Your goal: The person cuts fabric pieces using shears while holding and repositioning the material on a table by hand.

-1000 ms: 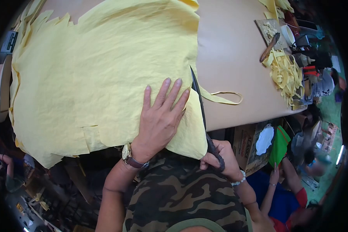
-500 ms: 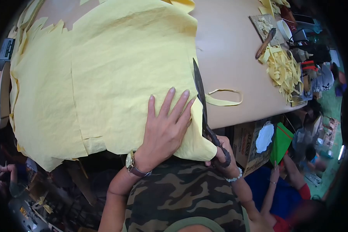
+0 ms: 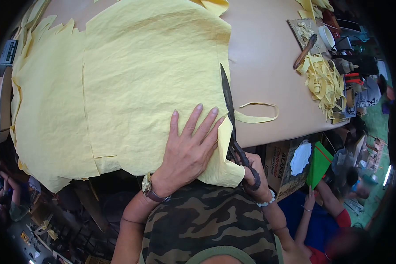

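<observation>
A large yellow sheet [image 3: 149, 75] covers much of the table, its near edge hanging toward my body. My left hand [image 3: 188, 145] lies flat on its lower right part, fingers spread. Black scissors [image 3: 230, 105] are held in my right hand [image 3: 257, 176], below the table's near edge. Their blades point away from me along the sheet's right edge. Beside my left fingers, a corner of the sheet is folded up against the blades. A thin yellow strip [image 3: 256, 119] curls on the table just right of the scissors.
On the table's right side [image 3: 268, 79] lie a pile of yellow scraps [image 3: 323, 83], a wooden-handled tool [image 3: 304, 53], a board and a white bowl [image 3: 326, 37]. Below it stands a cardboard box [image 3: 279, 165]. At the lower right, a co-worker's hand holds a green piece [image 3: 319, 165].
The scissors and my right hand have moved slightly right and toward me, and the sheet's near corner has folded up. My left hand has slid a little toward me, fingers still spread.
</observation>
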`<action>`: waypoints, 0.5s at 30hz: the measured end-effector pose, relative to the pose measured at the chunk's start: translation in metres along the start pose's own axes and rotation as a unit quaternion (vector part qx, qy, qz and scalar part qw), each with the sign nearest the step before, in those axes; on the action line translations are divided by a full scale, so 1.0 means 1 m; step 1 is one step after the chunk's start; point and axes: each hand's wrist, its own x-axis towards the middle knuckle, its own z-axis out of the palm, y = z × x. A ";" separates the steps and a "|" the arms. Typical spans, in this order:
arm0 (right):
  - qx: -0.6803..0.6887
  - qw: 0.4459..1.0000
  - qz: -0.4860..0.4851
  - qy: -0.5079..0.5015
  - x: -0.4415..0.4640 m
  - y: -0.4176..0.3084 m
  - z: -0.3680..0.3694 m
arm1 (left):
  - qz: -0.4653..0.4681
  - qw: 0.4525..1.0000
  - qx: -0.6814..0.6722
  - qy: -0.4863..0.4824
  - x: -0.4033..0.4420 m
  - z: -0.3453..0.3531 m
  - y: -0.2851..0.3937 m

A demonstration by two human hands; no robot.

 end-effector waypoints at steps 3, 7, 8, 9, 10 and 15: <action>0.003 1.000 -0.003 -0.001 0.001 -0.001 0.002 | 0.003 1.000 -0.001 -0.005 -0.001 0.000 -0.001; 0.015 1.000 0.010 -0.003 -0.002 -0.003 0.004 | 0.006 1.000 -0.007 -0.004 -0.002 0.000 -0.001; 0.021 1.000 0.017 -0.004 -0.002 -0.003 0.004 | 0.006 1.000 -0.006 -0.003 -0.001 0.000 -0.002; 0.020 1.000 0.023 -0.002 -0.003 -0.004 0.005 | 0.006 1.000 -0.005 -0.003 -0.001 0.000 -0.002; 0.020 0.999 0.030 0.000 -0.003 -0.004 0.006 | 0.006 1.000 -0.004 -0.003 -0.001 0.000 -0.002; 0.012 0.999 0.050 0.010 -0.005 -0.006 0.009 | 0.000 1.000 -0.021 -0.005 -0.003 0.003 -0.002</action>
